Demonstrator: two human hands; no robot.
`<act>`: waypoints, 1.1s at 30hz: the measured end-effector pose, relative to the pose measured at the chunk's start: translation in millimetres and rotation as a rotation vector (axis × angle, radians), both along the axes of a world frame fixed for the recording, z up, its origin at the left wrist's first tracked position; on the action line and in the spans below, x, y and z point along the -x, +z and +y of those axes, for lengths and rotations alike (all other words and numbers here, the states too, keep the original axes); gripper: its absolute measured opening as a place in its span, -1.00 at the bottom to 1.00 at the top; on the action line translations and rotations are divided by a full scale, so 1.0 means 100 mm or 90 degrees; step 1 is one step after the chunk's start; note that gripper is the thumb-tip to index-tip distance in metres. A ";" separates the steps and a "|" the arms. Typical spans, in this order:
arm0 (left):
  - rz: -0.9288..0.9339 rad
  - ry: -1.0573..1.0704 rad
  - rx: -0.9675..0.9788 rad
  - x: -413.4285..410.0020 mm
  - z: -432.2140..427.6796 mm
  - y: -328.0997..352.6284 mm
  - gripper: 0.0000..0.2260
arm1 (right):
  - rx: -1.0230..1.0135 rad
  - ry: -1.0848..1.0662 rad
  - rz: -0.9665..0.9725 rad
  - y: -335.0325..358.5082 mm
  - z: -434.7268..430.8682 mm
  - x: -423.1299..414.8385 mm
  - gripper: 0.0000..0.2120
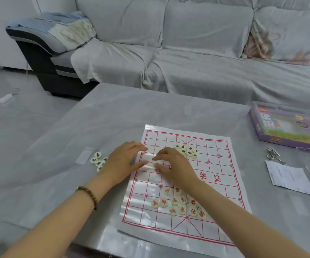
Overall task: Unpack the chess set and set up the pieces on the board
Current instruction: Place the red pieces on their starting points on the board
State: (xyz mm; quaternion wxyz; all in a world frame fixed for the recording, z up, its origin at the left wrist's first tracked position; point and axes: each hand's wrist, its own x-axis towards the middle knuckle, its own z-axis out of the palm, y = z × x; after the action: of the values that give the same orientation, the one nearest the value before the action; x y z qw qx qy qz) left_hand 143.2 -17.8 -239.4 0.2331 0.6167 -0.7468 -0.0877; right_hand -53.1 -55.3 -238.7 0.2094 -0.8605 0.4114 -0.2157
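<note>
Your paper xiangqi board (223, 185) lay flat on the grey table (113, 112), both hands over its left half. Left hand (124, 161) splayed, holding nothing; right hand (171, 162) curled, fingertips down, whether it pinched anything couldn't be told. Red-character pieces (180, 202) clustered just behind your right wrist; black-character pieces (187, 150) just beyond its knuckles. A loose black-marked pile (98, 161) sat off-board, beside your left hand, the nearer one.

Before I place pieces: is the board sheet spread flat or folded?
Spread open but not flat: the board sheet shows its whole red grid, with creases where both hands press it down.
</note>
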 end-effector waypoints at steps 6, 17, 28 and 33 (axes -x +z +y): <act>0.007 0.124 -0.114 -0.91 0.46 -0.13 -0.56 | -0.053 0.105 0.051 0.00 0.26 -0.86 -0.60; 0.116 0.105 -0.058 -1.16 0.67 -0.14 -0.66 | -0.054 0.125 0.066 0.02 0.27 -1.24 -0.70; 0.162 0.093 -0.103 -1.22 0.57 -0.14 -0.67 | -0.081 0.084 0.064 0.06 0.24 -1.29 -0.68; 0.183 0.092 -0.097 -1.25 0.51 -0.11 -0.81 | -0.134 0.029 -0.037 0.00 0.24 -1.35 -0.77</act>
State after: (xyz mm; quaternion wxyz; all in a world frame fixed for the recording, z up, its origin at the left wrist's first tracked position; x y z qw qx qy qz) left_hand 268.3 33.2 -250.4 0.2962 0.6655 -0.6507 -0.2144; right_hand 81.4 -31.5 -238.6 0.3151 -0.8362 0.4060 -0.1914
